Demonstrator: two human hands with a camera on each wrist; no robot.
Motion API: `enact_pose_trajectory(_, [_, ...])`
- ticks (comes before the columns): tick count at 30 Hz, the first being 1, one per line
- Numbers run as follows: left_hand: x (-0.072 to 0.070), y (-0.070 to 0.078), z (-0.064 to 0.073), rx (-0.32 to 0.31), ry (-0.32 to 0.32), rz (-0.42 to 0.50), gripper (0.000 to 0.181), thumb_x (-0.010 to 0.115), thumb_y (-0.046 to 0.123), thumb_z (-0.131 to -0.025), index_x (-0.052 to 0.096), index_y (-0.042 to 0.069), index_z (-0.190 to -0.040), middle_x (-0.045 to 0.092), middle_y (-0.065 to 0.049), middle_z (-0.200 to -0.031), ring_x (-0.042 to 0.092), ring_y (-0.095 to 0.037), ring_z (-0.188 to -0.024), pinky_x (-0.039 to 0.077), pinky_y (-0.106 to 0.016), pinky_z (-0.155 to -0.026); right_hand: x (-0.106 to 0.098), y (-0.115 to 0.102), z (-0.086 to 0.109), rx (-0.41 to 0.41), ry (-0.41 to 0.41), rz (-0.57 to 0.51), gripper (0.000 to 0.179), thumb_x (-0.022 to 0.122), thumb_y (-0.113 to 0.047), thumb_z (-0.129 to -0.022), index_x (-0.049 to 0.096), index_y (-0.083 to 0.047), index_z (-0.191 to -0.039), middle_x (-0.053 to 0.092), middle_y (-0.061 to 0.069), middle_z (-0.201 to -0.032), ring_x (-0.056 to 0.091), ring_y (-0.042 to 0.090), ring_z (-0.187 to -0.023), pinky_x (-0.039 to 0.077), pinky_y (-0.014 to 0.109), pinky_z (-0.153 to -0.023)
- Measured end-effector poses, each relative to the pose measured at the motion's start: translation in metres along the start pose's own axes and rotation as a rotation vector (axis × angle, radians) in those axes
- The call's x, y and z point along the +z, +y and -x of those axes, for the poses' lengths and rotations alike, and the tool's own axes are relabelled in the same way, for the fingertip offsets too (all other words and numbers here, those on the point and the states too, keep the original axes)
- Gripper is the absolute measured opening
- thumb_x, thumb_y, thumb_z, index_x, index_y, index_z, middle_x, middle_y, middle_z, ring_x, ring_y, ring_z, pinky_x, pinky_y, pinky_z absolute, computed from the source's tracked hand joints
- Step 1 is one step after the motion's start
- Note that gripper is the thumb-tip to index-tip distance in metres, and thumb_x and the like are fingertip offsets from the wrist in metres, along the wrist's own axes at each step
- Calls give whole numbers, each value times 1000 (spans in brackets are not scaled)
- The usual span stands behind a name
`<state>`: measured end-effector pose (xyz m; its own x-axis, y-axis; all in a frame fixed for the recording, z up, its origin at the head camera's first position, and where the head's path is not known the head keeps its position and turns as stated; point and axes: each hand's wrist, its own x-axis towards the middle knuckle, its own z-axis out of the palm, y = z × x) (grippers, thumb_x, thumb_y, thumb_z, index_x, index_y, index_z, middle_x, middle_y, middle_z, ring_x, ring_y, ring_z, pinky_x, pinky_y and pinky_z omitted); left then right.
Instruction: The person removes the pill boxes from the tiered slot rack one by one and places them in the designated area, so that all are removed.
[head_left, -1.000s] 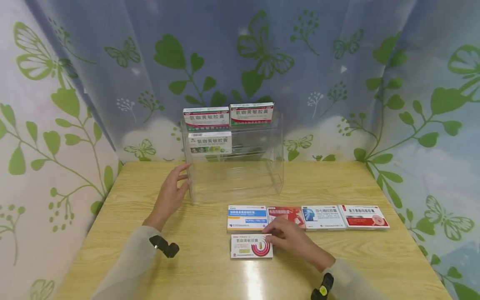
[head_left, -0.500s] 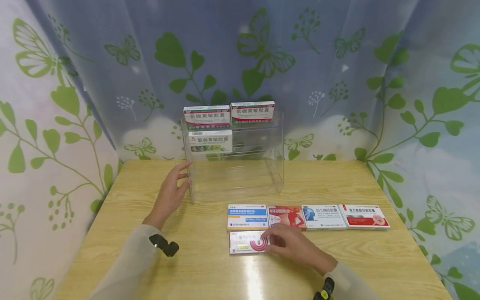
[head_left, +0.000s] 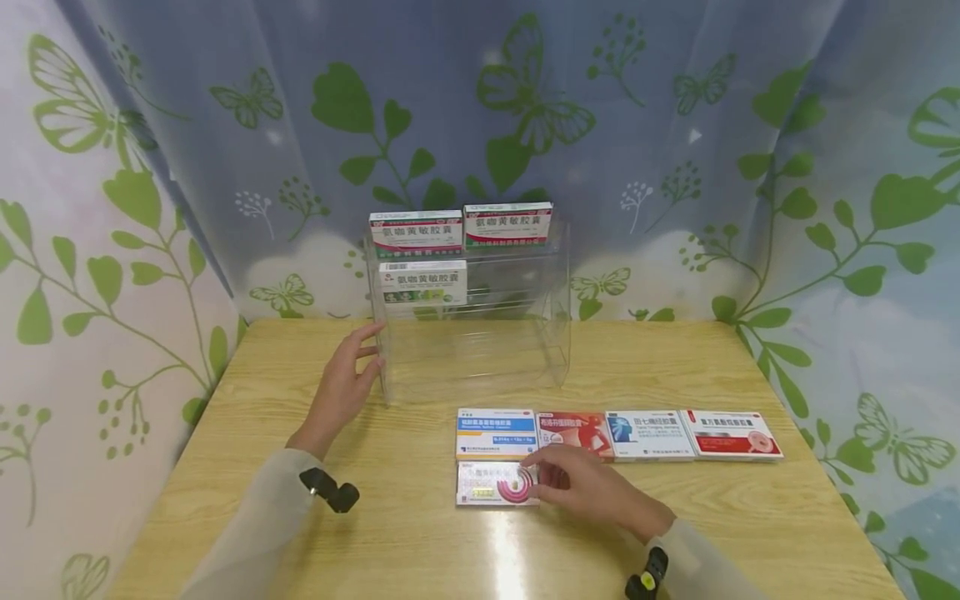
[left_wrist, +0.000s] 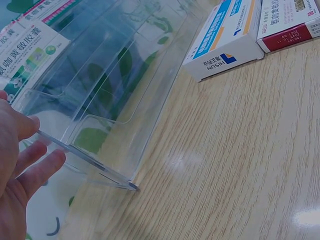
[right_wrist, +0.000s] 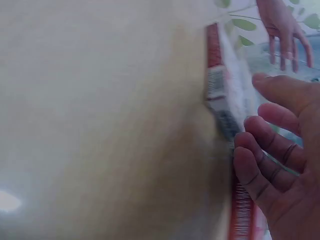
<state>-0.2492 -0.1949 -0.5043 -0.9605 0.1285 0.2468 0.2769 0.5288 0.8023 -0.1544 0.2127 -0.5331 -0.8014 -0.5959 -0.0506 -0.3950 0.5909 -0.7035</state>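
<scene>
My left hand [head_left: 347,385] touches the left side of a clear acrylic tiered rack [head_left: 480,358], its fingers extended and spread in the right wrist view. My right hand [head_left: 581,485] is at the right end of a white medicine box [head_left: 487,485] with pink rings, fingertips right at its edge. Blurred in the right wrist view, this box [right_wrist: 216,80] lies beside loosely bent fingers [right_wrist: 272,142]. It lies flat on the table, directly in front of a blue-and-white medicine box [head_left: 495,435].
Beside the blue-and-white box, a red box [head_left: 577,433], a white box with a blue head [head_left: 651,437] and a red-and-white box [head_left: 735,435] continue the row. Two boxes [head_left: 416,233] stand on the rack's top tier, and a white-green box [head_left: 423,283] one tier lower.
The pink-ringed box has slid slightly left and away from me, up to the blue-and-white box, with my right hand at its end. The left hand has stayed at the rack.
</scene>
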Motion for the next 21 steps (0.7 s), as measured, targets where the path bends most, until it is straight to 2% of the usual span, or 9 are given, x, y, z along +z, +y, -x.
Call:
enact_pose_trajectory(6, [0,-2,-1,5,-2,1,60,59,4,-112,41,19,-167,40,-19,-171,58,-47,-142,62,-65,-102,-32,-11,-23,-47,125,22,28,74,-27,-106,76,-10,-129,73,-8,-102,65,4,-90,60,22,-79])
enact_pose_trajectory(14, [1,-3,-1,4,-7,10,61,59,4,-112,41,20,-167,40,-17,-172,58,-46,-142,61,-65,-103,-83,-35,-74,-90,313,2,24,72,-23,-108,77,-12,-129,79,0,-112,73,15,-100,65,31,-86])
enact_pose_trajectory(21, [-1,-2,1,6,-10,18,60,59,5,-112,40,20,-167,39,-17,-172,58,-46,-142,61,-66,-102,-116,-59,-123,-92,348,-7,29,69,-25,-110,74,-8,-134,74,9,-128,71,27,-118,65,47,-99])
